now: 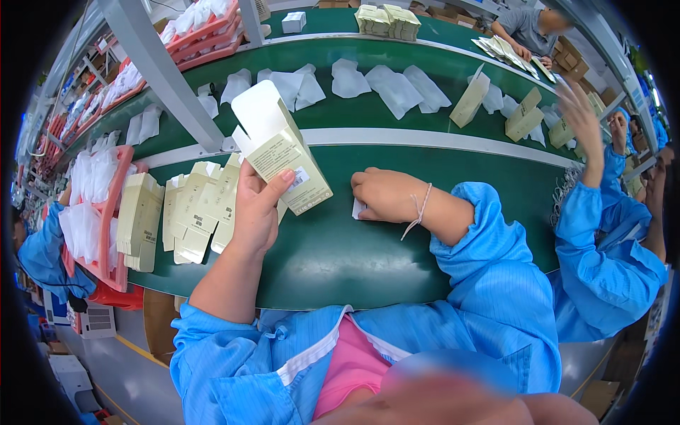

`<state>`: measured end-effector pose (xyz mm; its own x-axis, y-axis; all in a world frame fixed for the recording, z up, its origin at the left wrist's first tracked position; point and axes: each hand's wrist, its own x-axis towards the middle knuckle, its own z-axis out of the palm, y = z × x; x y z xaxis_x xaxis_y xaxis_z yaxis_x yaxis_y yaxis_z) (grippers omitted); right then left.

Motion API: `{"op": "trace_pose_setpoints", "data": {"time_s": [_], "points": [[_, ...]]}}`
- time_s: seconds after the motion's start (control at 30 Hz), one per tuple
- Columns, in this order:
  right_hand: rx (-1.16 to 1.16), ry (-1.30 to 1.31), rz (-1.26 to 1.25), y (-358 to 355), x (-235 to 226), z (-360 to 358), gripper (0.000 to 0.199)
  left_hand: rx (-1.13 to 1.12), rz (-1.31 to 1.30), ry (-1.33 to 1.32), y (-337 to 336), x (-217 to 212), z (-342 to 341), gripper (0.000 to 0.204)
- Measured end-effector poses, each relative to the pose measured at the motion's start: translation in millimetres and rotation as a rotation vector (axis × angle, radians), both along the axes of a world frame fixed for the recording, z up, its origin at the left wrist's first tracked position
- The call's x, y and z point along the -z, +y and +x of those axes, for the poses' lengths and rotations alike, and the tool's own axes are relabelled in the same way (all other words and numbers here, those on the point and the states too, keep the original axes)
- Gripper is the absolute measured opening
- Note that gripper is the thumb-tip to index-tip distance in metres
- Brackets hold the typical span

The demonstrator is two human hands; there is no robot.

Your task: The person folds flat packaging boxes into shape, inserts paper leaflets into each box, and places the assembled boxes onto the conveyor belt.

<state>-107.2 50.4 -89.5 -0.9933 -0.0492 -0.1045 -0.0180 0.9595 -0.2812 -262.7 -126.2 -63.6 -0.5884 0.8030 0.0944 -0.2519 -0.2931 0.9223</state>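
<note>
In the head view, the left hand (256,212) is raised over the near green belt (333,262) with its fingers wrapped round a pale cream cardboard carton (282,147); the thumb presses on the printed front face. The carton is already shaped into a box, tilted with its top leaning left and far, and its upper flap stands open, so by the look of it the folding is done and the closing is left.

The right hand (382,195) lies knuckles-up on the belt to the right of the carton, fingers curled down over a small white packet (358,207) of which only an edge shows at the fingertips; whether it is gripped or merely pressed I cannot tell.

Left of the left hand, a fanned stack of flat cream carton blanks (195,212) rests on the belt, unfolded. On the far belt lie white pouches (393,88) and a few upright cartons (471,99).
</note>
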Motion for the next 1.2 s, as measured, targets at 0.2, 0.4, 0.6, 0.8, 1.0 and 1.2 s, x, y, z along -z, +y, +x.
{"op": "trace_pose_setpoints", "data": {"time_s": [0.2, 0.4, 0.6, 0.8, 1.0, 1.2], "points": [[-0.018, -0.002, -0.071, 3, -2, -1, 0.020, 0.031, -0.010, -0.001, 1, 0, 0, 0.051], [-0.066, 0.056, -0.021, 9, 7, -2, 0.017, 0.058, -0.027, 0.016, 0, 3, -1, 0.051], [0.125, 0.325, 0.043, 4, -25, 0, 0.012, 0.043, -0.027, 0.006, -2, 2, 0, 0.051], [0.240, 0.922, -0.386, 8, -61, 15, 0.003, 0.097, -0.101, 0.118, 3, 3, 4, 0.057], [0.184, 1.017, -1.010, 2, -58, 17, 0.004, 0.460, -0.269, 0.245, 1, 2, 14, 0.063], [0.175, 1.033, -1.215, 4, -45, 10, 0.007, 0.545, -0.281, 0.312, 0, 4, 16, 0.068]]}}
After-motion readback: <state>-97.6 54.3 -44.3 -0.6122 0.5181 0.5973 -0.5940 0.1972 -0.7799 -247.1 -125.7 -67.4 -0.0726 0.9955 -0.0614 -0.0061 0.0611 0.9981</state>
